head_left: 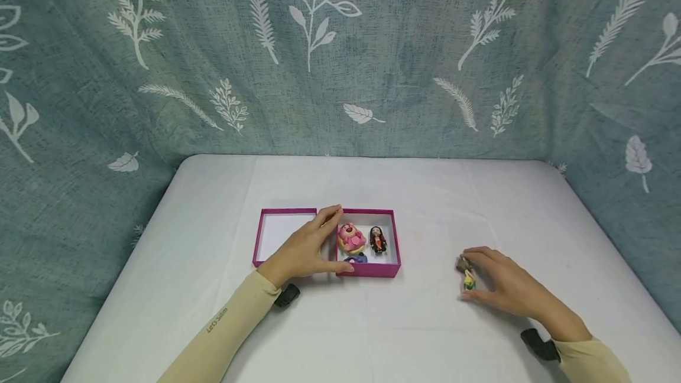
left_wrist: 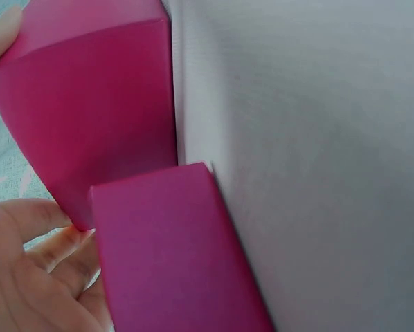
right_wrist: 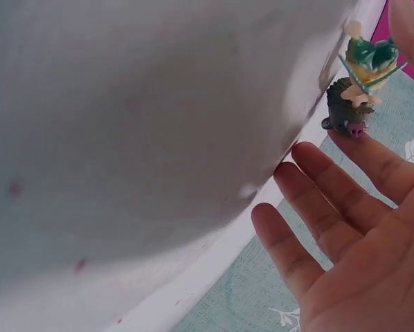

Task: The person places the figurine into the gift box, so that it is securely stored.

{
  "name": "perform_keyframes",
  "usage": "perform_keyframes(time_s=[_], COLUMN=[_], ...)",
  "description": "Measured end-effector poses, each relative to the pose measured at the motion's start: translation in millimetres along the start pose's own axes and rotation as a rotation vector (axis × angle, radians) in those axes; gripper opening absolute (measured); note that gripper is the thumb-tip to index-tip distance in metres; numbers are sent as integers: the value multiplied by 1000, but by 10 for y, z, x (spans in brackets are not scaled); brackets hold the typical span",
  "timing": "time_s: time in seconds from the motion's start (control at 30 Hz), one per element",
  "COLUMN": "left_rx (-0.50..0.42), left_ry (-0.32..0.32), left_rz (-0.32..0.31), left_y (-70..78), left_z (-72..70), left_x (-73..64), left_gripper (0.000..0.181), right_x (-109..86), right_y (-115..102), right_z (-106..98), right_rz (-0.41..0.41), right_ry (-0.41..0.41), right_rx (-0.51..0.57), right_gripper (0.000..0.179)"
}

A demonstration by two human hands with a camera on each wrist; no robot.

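My left hand [head_left: 305, 250] grips the left end of a magenta box [head_left: 372, 272], thumb at the front wall and fingertips at the back. Inside the white-lined box sit a pink bear figurine [head_left: 352, 239], a dark-haired doll figurine [head_left: 377, 240] and a partly hidden blue figurine [head_left: 356, 258]. Off to the right, my right hand [head_left: 502, 282] holds a small figurine [head_left: 468, 276] in green and yellow between thumb and index finger. In the right wrist view, the index fingertip touches the dark head end of that figurine [right_wrist: 363, 83], while the other fingers extend loosely.
A magenta-rimmed lid [head_left: 284, 211] with a white inside lies left of the box, partly under my left forearm and hand. White cloth covers the table [head_left: 425, 194]. Behind it hangs a teal leaf-patterned curtain [head_left: 404, 105]. Black wrist cameras [head_left: 287, 295] sit under both wrists.
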State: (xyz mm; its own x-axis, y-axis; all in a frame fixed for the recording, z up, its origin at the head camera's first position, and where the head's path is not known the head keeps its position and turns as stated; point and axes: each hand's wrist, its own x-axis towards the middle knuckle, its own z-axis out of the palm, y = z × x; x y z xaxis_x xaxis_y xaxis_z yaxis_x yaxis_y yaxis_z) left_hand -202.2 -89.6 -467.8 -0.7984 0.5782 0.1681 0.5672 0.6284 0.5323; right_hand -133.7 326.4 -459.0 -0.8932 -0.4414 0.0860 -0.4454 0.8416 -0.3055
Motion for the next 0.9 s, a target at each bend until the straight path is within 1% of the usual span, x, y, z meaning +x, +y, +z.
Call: perform_keyframes(time_s=[0.23,0.43,0.67,0.9], left_rx=[3,-9,-28,-37], left_ry=[6,-7,-17,-19], left_rz=[10,-13,-31,-30], left_y=[-7,14,22,28], left_z=[6,2,-5,-6], left_x=[7,-7,-9,-15], left_gripper=[114,114,115,115], right_x=[10,30,87,163], right_y=[-5,-12,-68,-134], right_z=[-2,-1,-18,-35], right_rz=[-10,-11,-14,-62], right_ry=[-2,-9,-25,-7], right_rx=[-13,-24,-11,-13], right_gripper=[77,76,74,71])
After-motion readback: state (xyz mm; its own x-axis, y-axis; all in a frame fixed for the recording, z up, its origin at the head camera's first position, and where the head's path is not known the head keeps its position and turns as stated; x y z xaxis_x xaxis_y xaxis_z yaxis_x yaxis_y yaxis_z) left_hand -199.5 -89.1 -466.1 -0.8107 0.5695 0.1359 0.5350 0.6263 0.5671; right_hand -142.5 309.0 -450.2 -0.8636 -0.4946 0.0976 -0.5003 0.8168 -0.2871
